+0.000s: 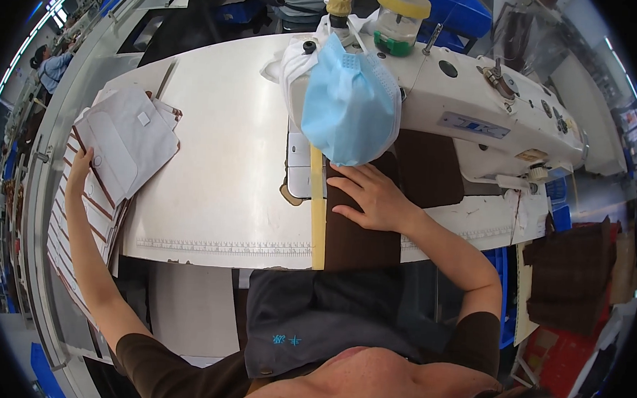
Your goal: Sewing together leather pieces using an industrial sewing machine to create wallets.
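Observation:
My left hand reaches out to the far left, its fingers closed on the brown edge of a pale grey flat panel with a rounded flap shape and a small white patch. That panel lies over a stack of similar brown-edged pieces. On the sewing machine bed, my right hand lies flat with fingers spread on a dark brown panel. A yellow strip runs along the brown panel's left side. The needle area is hidden behind a light blue face mask hanging on the white sewing machine.
Printed ruler marks follow the table's near edge. A yellow-lidded jar stands on top of the machine. Brown material is piled at the right, above a red surface. Another person is far off at the left.

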Available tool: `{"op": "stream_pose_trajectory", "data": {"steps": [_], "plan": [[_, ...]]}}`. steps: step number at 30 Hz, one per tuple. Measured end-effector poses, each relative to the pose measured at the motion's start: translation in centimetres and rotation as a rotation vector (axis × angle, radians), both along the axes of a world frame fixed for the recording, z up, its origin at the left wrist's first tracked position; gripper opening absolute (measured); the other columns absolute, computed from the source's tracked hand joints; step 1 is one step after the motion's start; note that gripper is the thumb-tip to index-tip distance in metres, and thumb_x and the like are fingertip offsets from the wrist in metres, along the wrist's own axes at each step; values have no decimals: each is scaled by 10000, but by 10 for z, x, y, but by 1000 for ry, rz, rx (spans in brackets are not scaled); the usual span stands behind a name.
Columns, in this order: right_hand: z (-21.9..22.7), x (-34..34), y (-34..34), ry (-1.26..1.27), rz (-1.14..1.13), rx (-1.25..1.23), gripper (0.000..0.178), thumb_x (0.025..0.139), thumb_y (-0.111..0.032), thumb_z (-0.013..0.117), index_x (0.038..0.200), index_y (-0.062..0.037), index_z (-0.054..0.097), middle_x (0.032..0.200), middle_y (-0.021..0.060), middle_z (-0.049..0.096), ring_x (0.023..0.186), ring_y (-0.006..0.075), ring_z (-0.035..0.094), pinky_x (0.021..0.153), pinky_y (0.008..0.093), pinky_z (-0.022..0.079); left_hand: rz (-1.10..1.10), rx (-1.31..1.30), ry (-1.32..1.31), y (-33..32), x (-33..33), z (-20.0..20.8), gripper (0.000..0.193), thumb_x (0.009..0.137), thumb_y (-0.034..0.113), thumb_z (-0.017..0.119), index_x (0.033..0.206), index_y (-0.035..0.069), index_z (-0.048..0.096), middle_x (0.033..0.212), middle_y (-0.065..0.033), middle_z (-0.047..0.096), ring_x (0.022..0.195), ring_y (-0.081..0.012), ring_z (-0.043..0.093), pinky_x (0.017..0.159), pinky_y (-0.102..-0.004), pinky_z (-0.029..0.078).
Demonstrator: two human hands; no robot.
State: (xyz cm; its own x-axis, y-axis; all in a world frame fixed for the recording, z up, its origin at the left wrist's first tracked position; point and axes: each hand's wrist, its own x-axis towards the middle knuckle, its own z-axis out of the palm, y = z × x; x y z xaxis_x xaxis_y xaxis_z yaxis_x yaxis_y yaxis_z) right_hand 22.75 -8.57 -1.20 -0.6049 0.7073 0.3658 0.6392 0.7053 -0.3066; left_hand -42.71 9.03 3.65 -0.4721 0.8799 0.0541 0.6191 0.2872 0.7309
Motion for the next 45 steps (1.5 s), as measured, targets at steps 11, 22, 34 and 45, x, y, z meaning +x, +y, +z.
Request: {"op": "stream_pose_trajectory", "data": {"steps": [11, 22, 34, 45], "plan": [[3, -6, -2, 1, 4, -40, 423, 821, -291, 668, 1163, -74, 547, 1333, 148, 467, 1245, 317, 438, 1064, 430, 349, -172, 159, 30, -13, 11, 0, 450, 942, 299, 519, 1248, -31, 492, 1151, -101, 588, 1019, -175, 540, 889, -289, 412], [9, -11, -2, -43, -16, -38, 430, 831, -286, 658, 1180, -65, 538, 1314, 144, 471, 1248, 307, 428, 1062, 437, 343, -270, 393, 36, -43, 101, 51, 287, 949, 259, 529, 1074, 7, 583, 877, -31, 588, 807, -76, 480, 727, -220, 390], [16, -102, 23, 825, -97, -1155, 404, 954, -291, 522, 1007, 107, 571, 901, 139, 647, 714, 175, 673, 523, 262, 534, -700, 532, 225, -196, 365, -24, 196, 731, 99, 732, 866, 33, 607, 1008, -78, 622, 828, -218, 624, 627, -291, 516], [12, -118, 22, 824, -78, -1153, 405, 983, -278, 472, 926, 111, 574, 837, 213, 663, 726, 240, 686, 618, 298, 560, -462, 227, -478, -158, 339, -42, 305, 879, 232, 652, 970, -59, 637, 795, -63, 663, 751, -96, 573, 649, -272, 467]]}}
